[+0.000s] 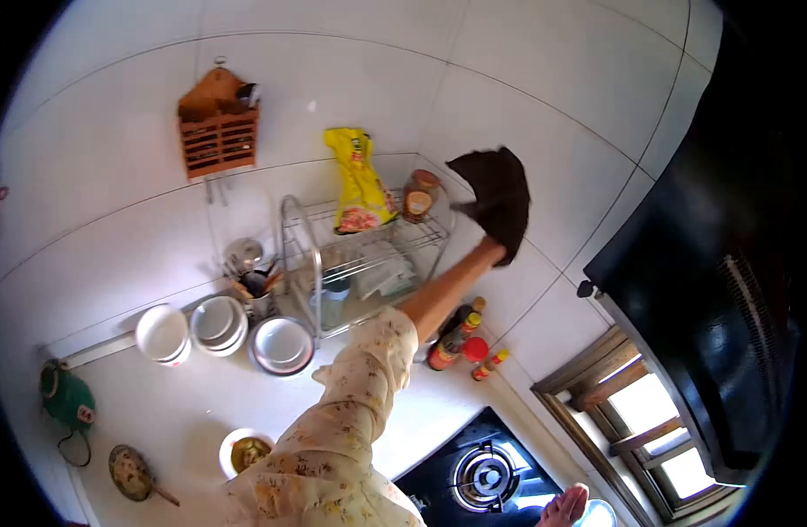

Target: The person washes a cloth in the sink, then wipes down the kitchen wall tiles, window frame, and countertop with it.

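Observation:
My left arm, in a cream floral sleeve, stretches up to the tiled corner wall. At its end a dark brown cloth [500,198] covers most of my left hand [493,249], which holds it at the wall; the fingers are hidden behind it. Low at the right edge of the hob, part of my right hand [565,507] shows with its fingers extended side by side and nothing visible in them. A shiny round object [597,513] lies beside it, partly cut off by the frame.
A wire rack [311,255] carries a yellow packet [361,184] and a jar [419,197]. Sauce bottles [456,341] stand near the gas hob [484,479]. White bowls [217,323] line the counter; a bowl of food [247,451] sits nearer. A black range hood [684,290] overhangs the right.

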{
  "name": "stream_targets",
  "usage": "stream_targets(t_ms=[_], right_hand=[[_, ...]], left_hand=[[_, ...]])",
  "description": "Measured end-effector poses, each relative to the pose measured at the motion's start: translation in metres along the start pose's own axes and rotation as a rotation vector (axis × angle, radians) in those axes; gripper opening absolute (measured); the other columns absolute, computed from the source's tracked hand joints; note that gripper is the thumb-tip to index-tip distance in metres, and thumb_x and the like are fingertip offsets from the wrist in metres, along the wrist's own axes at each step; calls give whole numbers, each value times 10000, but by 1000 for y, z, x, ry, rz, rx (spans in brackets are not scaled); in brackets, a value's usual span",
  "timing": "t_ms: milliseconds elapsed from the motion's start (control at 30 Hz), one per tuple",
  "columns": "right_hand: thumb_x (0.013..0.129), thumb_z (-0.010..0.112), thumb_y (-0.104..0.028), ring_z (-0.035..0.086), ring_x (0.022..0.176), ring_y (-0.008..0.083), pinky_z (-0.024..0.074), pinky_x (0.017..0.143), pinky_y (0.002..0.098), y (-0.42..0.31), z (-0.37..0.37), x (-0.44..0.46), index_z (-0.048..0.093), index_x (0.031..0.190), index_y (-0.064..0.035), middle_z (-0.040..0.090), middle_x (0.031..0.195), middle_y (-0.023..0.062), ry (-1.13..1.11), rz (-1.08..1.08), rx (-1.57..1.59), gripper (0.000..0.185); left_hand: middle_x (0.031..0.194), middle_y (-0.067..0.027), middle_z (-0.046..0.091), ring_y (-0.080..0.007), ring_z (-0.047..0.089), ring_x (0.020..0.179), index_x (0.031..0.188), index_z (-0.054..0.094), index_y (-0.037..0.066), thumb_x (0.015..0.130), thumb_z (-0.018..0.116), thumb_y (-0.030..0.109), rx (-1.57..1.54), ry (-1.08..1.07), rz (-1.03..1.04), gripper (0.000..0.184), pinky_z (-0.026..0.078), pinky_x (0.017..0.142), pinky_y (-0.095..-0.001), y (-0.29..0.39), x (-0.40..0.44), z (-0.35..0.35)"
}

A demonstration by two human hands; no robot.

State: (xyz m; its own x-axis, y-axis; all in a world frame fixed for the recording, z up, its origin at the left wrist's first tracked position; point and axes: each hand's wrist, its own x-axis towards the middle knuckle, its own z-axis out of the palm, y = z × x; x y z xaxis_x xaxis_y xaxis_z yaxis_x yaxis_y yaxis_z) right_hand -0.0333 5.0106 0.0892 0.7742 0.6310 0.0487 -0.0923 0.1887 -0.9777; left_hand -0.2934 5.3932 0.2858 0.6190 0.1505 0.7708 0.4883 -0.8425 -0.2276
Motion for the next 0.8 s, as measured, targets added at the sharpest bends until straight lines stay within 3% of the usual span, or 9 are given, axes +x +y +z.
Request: stream_targets(t_ms=[167, 200, 233, 333, 367, 433, 533, 667, 800], right_hand=[[903, 537, -319, 549, 813, 116, 503, 634, 246, -75, 148, -57, 412, 1307, -75, 536, 1085, 84, -319, -300, 291, 488], [911, 446, -456, 472, 1101, 180, 444, 892, 392, -72, 157, -57, 277, 1394, -119, 437, 1277, 99, -441, -254, 294, 614], [904, 392, -518, 401, 1208, 209, 341, 997, 439, -58, 160, -49, 289, 1392, -119, 425, 1302, 106, -587, -87, 519, 640], [892, 410, -493, 423, 1182, 247, 340, 1002, 432, -21, 181, -67, 309, 1366, -85, 443, 1276, 111, -441, 227, 754, 634], [890, 413, -485, 426, 1177, 249, 342, 999, 432, -13, 183, -71, 315, 1359, -84, 447, 1270, 112, -482, 277, 730, 624], [887, 418, -468, 431, 1166, 253, 345, 992, 431, -2, 191, -83, 328, 1345, -82, 453, 1258, 115, -546, 367, 708, 606], [883, 426, -444, 438, 1150, 260, 351, 982, 430, 10, 198, -92, 347, 1323, -79, 463, 1239, 119, -670, 442, 667, 577], [877, 437, -411, 448, 1128, 269, 358, 968, 429, 25, 211, -102, 373, 1295, -75, 477, 1214, 124, -807, 487, 613, 540], [871, 448, -379, 458, 1107, 278, 366, 954, 428, 23, 239, -118, 398, 1266, -71, 490, 1189, 129, -901, 492, 602, 503]], left_hand=[[1042, -126, 581, -291, 500, 1087, 1001, 590, 51, 574, 720, 474, -242, -271, 347, 615, 249, 993, -566, 122, -44, -22], [1041, -130, 580, -292, 501, 1087, 1000, 587, 43, 576, 721, 470, -293, -343, 397, 616, 254, 993, -563, 140, -50, -25], [1040, -134, 578, -294, 501, 1086, 999, 584, 36, 577, 722, 465, -330, -404, 445, 617, 259, 994, -560, 156, -56, -30], [1037, -147, 573, -298, 502, 1085, 995, 576, 13, 583, 725, 452, -484, -591, 507, 620, 273, 996, -551, 178, -79, -36], [1023, -165, 554, -293, 550, 1008, 1017, 532, -20, 635, 714, 437, -684, -510, 475, 623, 330, 921, -539, 181, -101, -26], [1006, -175, 550, -321, 550, 981, 1023, 520, -29, 628, 718, 475, -754, -843, 252, 670, 383, 891, -487, 175, -103, -56], [990, -209, 559, -371, 543, 949, 1154, 481, -69, 734, 683, 386, -1095, -565, 78, 651, 423, 833, -408, 151, -119, -109], [1086, -154, 590, -245, 572, 1006, 1204, 503, -2, 794, 687, 262, -963, -323, -467, 521, 447, 891, -367, 134, -162, -178], [1058, -129, 616, -167, 636, 898, 1188, 521, 35, 803, 674, 182, -622, -220, -760, 439, 518, 771, -288, 114, -222, -242]])
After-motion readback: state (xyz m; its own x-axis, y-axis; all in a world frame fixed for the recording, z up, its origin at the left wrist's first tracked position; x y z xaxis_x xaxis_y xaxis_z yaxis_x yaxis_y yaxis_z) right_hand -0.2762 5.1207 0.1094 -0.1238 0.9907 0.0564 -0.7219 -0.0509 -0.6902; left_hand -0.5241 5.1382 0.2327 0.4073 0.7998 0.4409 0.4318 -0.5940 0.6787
